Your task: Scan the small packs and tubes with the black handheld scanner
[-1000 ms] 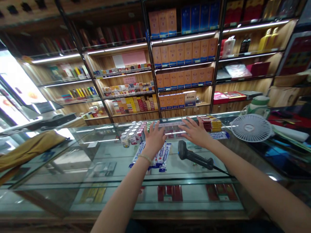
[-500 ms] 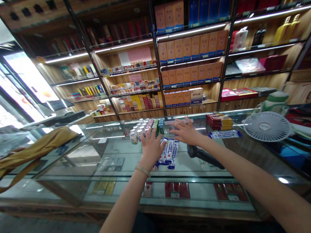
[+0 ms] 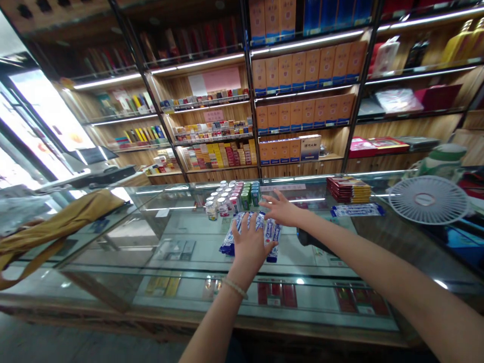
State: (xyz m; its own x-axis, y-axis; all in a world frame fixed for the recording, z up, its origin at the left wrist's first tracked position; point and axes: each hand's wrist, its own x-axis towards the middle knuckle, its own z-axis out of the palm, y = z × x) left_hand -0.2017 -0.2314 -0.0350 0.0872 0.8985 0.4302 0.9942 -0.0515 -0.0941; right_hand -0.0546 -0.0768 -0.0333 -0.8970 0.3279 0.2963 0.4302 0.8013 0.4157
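Observation:
Several blue-and-white wrapped packets lie side by side on the glass counter. My left hand, with a beaded bracelet at the wrist, is spread palm down on or just over them and hides their middle. My right hand is open with fingers apart, just beyond the right-hand packets and holding nothing. Behind the packets stand rows of small white-lidded bottles, with green ones and blue ones at the right. A black handheld device lies partly hidden under my right forearm.
On the counter's right are a stack of red-and-yellow packets, another blue-and-white packet, a white fan and a green-and-white jug. A mustard-coloured bag lies at the left. Stocked shelves line the back.
My left hand has shifted right and towards me, uncovering the left end of the packets. My right hand stays spread in nearly the same place. The view has shifted slightly.

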